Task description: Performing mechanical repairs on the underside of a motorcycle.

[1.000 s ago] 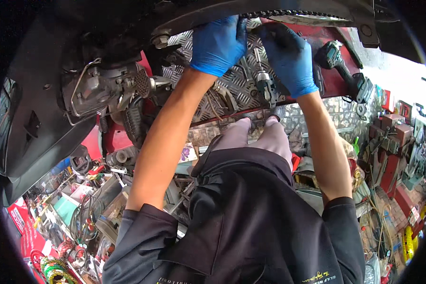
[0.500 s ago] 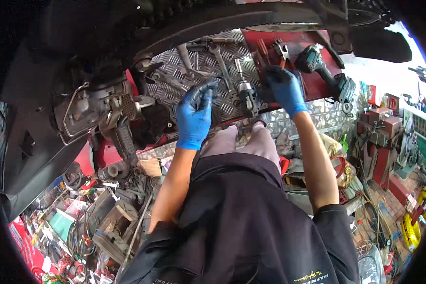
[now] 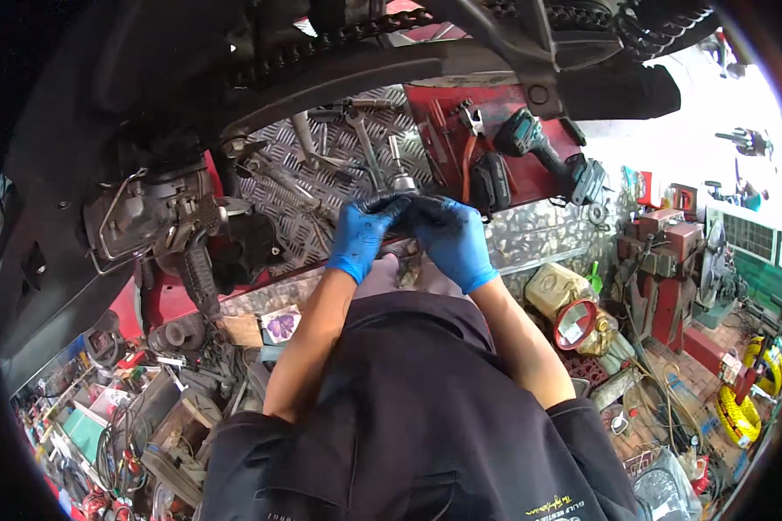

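Both my hands wear blue gloves with blackened fingers and meet in front of my lap, at the bench's near edge. My left hand [image 3: 362, 236] has its fingers curled inward, close against those of my right hand [image 3: 453, 239]. Whatever lies between them is hidden. Just beyond my fingertips a silver tool nose with a long socket [image 3: 397, 156] points away from me; its dark body is covered by my hands. To the right of my right hand a black battery pack [image 3: 492, 181] lies on the bench, beside red-handled pliers [image 3: 469, 152].
A teal-and-black cordless power tool [image 3: 543, 149] rests on the red bench surface [image 3: 487, 91]. Wrenches [image 3: 362, 139] lie on the metal tread plate [image 3: 274, 135]. A motorcycle's dark frame and chain [image 3: 347, 39] hang over the far side. Boxes and cables [image 3: 152, 434] clutter the floor at left.
My hands were apart, the right over the bench tools. They have come together in front of the socket tool. The view has shifted, uncovering the battery pack.
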Demonstrator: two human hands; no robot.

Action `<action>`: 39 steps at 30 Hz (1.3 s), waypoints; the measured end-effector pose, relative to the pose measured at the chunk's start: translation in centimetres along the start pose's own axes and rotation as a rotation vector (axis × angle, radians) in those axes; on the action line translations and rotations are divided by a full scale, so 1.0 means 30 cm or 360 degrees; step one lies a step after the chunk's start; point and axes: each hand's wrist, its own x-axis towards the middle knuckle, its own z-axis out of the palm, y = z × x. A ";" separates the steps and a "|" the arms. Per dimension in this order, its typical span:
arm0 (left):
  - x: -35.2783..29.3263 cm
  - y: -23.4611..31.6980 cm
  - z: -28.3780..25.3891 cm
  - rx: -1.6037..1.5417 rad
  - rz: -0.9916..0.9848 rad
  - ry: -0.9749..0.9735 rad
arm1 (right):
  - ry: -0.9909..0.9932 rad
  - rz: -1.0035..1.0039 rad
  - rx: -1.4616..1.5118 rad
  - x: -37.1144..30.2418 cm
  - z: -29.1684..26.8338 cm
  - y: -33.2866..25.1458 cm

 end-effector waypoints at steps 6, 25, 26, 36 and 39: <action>-0.003 0.019 0.076 -0.0187 -0.0188 0.0111 | -0.0037 0.0083 0.0309 -0.007 -0.077 0.066; 0.063 0.061 -0.030 -0.1172 0.0779 0.0371 | -0.0789 -0.1220 -0.1668 0.659 -0.164 0.447; 0.068 0.082 -0.028 -0.1342 0.0835 0.0188 | -0.0794 -0.1309 -0.1734 0.670 -0.153 0.460; 0.170 0.143 -0.039 -0.1870 0.0836 -0.0012 | -0.0819 -0.1612 -0.1785 0.683 -0.203 0.504; 0.246 0.160 -0.034 -0.2138 0.0813 -0.0084 | -0.0641 -0.1658 -0.1709 0.650 -0.222 0.554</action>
